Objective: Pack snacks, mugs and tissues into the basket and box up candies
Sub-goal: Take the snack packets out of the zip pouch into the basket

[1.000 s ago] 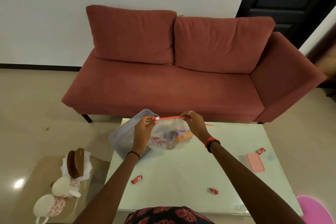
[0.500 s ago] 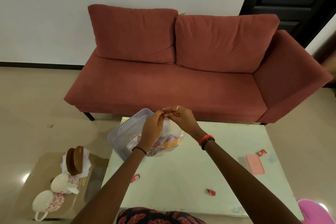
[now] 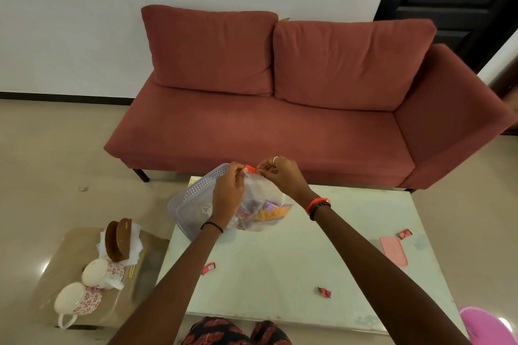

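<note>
As hands (image 3: 228, 196) (image 3: 283, 176) pinch bag (image 3: 269, 199) edge, basket (image 3: 196, 194) — behind

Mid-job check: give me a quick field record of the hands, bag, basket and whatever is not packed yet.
left hand: pinches the red zip strip of the snack bag
right hand: pinches the same strip, close to the left
snack bag: clear, snacks inside, held up at the basket's right edge
basket: grey, far left corner of the table
candies: three loose on the table, apart
mugs: two on the side table
tissues: beside the mugs
</note>
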Tool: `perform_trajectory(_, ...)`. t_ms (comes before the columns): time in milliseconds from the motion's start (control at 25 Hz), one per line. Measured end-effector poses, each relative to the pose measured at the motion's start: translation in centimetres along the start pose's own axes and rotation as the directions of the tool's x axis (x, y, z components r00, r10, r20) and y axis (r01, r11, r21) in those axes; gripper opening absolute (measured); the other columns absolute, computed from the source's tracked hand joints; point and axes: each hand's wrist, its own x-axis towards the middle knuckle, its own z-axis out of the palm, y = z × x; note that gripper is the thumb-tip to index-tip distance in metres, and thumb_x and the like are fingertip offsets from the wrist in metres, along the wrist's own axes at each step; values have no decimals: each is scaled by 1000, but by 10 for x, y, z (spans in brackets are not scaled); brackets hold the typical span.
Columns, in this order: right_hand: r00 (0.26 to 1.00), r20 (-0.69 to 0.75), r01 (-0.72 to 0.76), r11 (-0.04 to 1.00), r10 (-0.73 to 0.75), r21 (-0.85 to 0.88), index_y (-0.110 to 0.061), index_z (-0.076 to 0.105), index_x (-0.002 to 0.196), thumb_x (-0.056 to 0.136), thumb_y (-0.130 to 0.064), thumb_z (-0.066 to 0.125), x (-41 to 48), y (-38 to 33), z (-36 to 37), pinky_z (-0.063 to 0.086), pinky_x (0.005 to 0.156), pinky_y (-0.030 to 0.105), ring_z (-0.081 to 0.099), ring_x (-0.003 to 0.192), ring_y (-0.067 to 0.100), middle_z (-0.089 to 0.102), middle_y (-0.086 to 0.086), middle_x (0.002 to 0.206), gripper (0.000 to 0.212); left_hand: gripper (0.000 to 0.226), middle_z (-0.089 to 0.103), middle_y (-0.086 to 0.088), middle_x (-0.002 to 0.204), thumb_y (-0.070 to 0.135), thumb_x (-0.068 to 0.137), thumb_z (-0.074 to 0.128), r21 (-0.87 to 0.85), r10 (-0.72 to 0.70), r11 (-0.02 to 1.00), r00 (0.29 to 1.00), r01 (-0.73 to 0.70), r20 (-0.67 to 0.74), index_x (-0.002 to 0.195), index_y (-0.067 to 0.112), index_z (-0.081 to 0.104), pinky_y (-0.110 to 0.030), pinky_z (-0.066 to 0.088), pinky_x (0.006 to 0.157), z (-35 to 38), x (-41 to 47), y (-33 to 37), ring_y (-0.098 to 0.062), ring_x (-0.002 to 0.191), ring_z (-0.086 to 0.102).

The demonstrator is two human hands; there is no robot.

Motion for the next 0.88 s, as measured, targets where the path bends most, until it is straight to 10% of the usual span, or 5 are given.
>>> perform_trajectory(320,991,-46,-129,988,125,-89,-13,72,91,85,-17,66,-33,53,-32,56,80,31,68,81,14,75,2,91,10,20,61,3,75,23,96,48,-27,30,999,992,-33,-123,92,7,59,-9,36,50,-21,24,5,-13,64,55)
perform_trajectory(880,978,105,-182,983,179,27,-4,68,107,78,-17,75,-29,54,-55,52,84,27,66,90,17,71,6,101,32,24,67,-10,89,19,97,47,-90,97,991,994,-102,-57,102,0,61,-23,44,67,-30,42,23,-17,77,59)
